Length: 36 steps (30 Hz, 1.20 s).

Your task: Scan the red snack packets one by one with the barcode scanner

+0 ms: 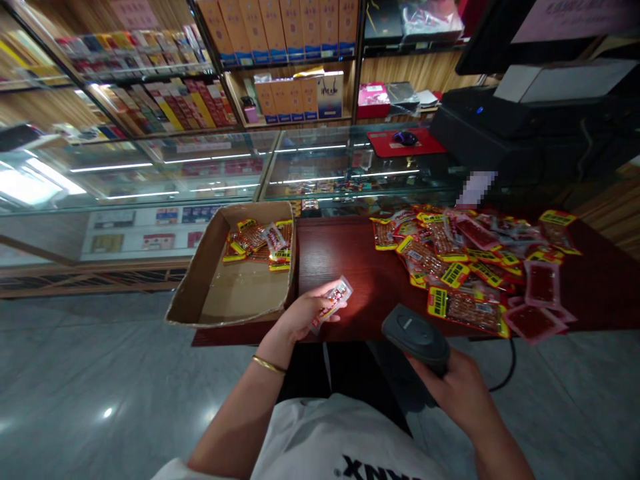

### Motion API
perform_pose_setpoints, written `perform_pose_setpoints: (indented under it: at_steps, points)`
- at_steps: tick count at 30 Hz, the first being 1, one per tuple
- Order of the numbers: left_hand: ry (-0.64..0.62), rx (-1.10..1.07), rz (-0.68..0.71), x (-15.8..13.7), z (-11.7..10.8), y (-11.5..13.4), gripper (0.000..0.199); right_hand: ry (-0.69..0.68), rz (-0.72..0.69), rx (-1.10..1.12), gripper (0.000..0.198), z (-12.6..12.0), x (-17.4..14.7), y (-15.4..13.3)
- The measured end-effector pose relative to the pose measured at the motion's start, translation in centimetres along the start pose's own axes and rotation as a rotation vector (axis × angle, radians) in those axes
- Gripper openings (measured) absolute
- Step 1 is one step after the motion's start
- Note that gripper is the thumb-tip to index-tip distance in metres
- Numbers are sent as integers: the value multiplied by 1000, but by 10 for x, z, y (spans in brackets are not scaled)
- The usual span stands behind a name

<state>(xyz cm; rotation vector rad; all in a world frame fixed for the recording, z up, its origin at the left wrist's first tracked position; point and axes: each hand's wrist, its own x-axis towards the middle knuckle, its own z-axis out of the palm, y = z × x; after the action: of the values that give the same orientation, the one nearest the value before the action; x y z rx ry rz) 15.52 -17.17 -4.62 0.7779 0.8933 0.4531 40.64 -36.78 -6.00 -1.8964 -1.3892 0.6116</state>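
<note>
My left hand (306,311) grips a small snack packet (336,301) with a clear edge, over the front of the dark red table (330,247). In my right hand (457,383) is a black barcode scanner (417,335), its head pointing left toward the packet; light falls on the packet and the wood around it. Just left of my left hand stands an open cardboard box (240,293) with several yellow-and-red snack packets (250,237) inside. To the right of the scanner lies a loose heap of snack packets (465,307), some of them dark red and clear-wrapped (543,283).
Behind the table runs a glass display counter (215,163), with a mouse (405,138) on a red mat (383,144). A black machine (540,130) and a monitor (493,40) stand at the back right. Shelves of boxed goods (295,30) line the wall. The scanner's cable (511,367) hangs at the right.
</note>
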Motion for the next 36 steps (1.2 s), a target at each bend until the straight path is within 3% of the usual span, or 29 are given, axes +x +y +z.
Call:
perform_pose_setpoints:
  at_steps: [12,16,20,25,32,36]
  points:
    - [4,-106,-27,3,-5,-5,60,37,-24,-13,29,1,3,3]
    - [10,-112,-20,3,6,1,48,57,15,5,29,4,7,1]
    - [17,-109,50,13,32,20,45,62,62,50,33,6,12,-2]
    - [-176,-37,84,42,97,56,44,75,127,109,31,2,8,0]
    - [-371,35,68,136,235,103,34,108,133,186,24,-4,-6,6]
    - [-386,113,-26,175,303,131,22,132,160,178,21,-6,-6,5]
